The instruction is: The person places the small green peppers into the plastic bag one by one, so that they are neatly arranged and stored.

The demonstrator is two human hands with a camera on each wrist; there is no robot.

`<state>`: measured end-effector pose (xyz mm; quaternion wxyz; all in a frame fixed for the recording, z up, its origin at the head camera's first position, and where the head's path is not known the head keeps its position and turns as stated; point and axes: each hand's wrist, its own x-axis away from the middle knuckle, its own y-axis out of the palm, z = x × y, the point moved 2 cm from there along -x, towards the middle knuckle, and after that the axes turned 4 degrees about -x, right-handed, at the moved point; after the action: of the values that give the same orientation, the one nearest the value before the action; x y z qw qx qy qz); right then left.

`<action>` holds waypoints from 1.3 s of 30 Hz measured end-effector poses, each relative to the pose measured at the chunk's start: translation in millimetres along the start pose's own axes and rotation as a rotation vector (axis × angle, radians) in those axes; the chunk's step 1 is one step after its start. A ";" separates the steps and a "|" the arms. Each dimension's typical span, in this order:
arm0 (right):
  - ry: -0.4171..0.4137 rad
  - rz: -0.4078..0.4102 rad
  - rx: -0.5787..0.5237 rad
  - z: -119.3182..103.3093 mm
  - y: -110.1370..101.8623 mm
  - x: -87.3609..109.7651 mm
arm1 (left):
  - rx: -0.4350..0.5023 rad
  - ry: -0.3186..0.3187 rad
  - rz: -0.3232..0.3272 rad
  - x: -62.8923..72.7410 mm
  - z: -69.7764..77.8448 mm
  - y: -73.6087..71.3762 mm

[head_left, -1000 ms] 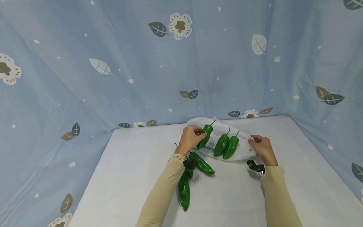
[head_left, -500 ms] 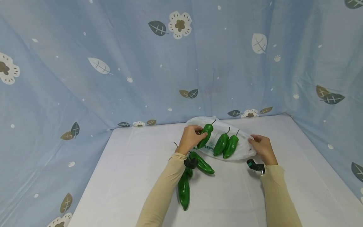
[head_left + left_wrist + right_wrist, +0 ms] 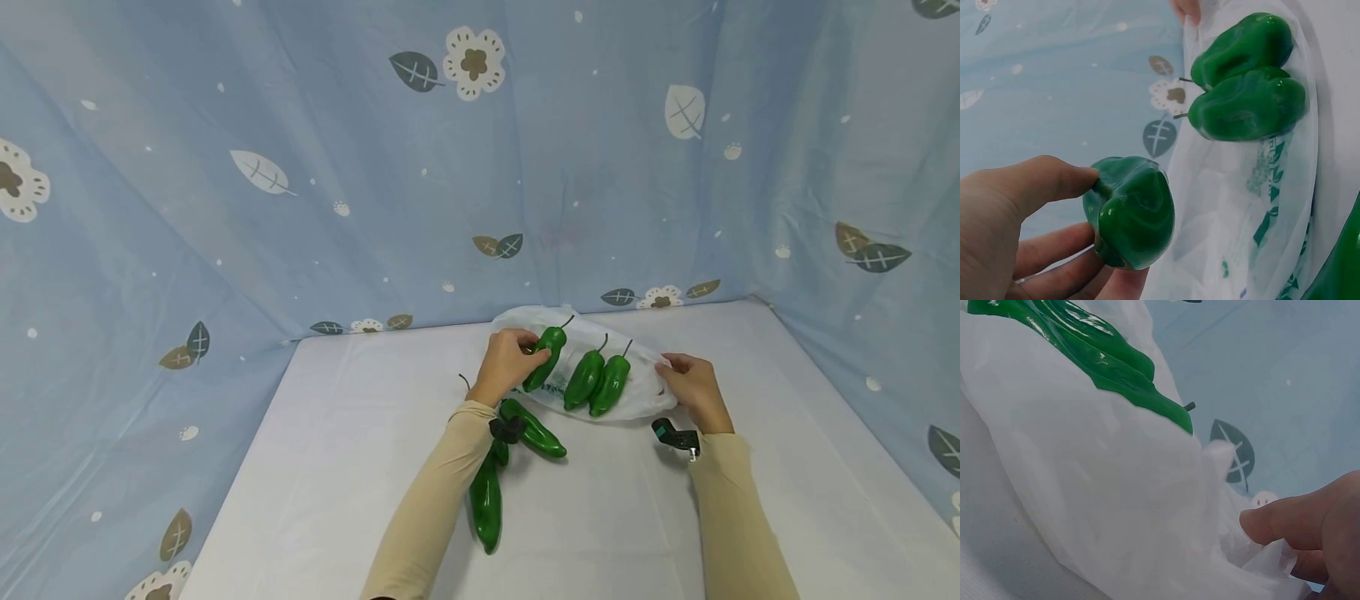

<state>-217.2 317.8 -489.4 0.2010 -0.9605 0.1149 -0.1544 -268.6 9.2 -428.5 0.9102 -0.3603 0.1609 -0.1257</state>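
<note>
Between thumb and fingers, my left hand (image 3: 510,367) pinches a glossy green pepper (image 3: 1132,215), stem pointing up and away in the head view. That pepper overlaps the left part of a white plastic bag (image 3: 641,400) with green print. Two more green peppers (image 3: 597,382) lie side by side on the bag, stems toward the back. At the bag's right end, my right hand (image 3: 696,390) pinches the crumpled plastic (image 3: 1266,559) between thumb and fingers.
Several green peppers (image 3: 487,504) lie on the white table (image 3: 600,517) near the left forearm, partly hidden by it; one (image 3: 536,429) points right. A blue patterned curtain (image 3: 420,208) rises at the table's back edge. Each wrist wears a black camera (image 3: 677,437).
Hardly anything differs. The pepper in my left hand has shifted very slightly to the right, and the head view has tilted a little; both hands keep their grips.
</note>
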 end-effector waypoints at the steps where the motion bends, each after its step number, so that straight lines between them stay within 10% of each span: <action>1: 0.002 -0.001 0.000 -0.4 0.1 0.3 | 0.000 -0.002 -0.002 -0.2 0.0 0.1; 39: 0.015 -0.004 -0.014 2.9 1.3 -2.3 | -0.041 0.012 -0.026 -11.0 -5.8 24.0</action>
<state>-218.6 318.3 -493.1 0.1930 -0.9610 0.1156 -0.1610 -278.1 26.5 -446.9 0.8999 -0.3803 0.1644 -0.1362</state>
